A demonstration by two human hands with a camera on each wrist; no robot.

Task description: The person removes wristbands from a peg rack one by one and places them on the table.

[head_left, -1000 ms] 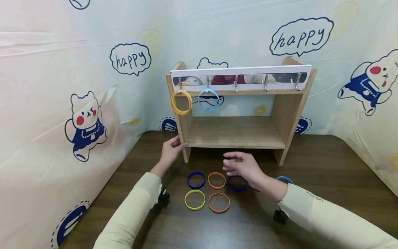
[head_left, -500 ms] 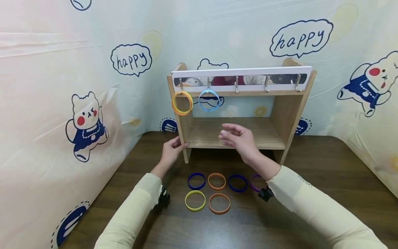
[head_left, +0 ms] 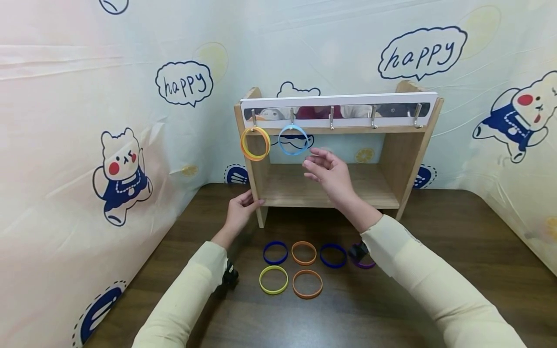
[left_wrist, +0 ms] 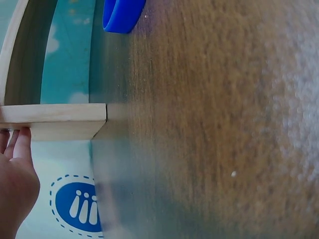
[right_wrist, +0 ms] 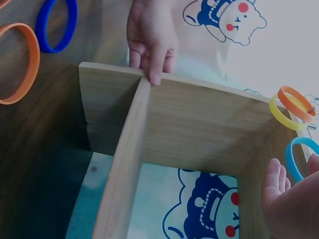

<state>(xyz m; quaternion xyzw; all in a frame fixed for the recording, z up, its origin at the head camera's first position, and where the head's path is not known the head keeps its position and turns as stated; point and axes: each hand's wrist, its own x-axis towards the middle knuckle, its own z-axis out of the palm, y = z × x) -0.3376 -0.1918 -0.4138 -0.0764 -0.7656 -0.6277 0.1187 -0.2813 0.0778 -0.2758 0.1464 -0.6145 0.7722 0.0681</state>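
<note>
My left hand (head_left: pixel 238 212) grips the left side panel of a wooden shelf rack (head_left: pixel 330 186), thumb over the front edge and fingers behind. My right hand (head_left: pixel 332 179) is raised before the rack with bent, spread fingers; nothing shows between them. Its fingertips are near a light blue wristband (head_left: pixel 293 153) hanging on the second hook; whether they touch is unclear. On the leftmost hook hang a yellow and an orange wristband (head_left: pixel 254 158). In the right wrist view, the right hand (right_wrist: pixel 299 204) partly covers the light blue wristband (right_wrist: pixel 294 159).
Several wristbands lie on the brown table (head_left: pixel 243 319): two blue, two orange, a yellow one (head_left: pixel 273 293) and a purple one (head_left: pixel 364 266) partly behind the right wrist camera (head_left: pixel 358 252). Three hooks to the right on the mirrored strip (head_left: pixel 352 111) hold nothing. A printed curtain stands behind.
My right hand has risen from above the table wristbands towards the hanging light blue one. The right sleeve now covers a light blue wristband seen on the table earlier. The left hand keeps its place.
</note>
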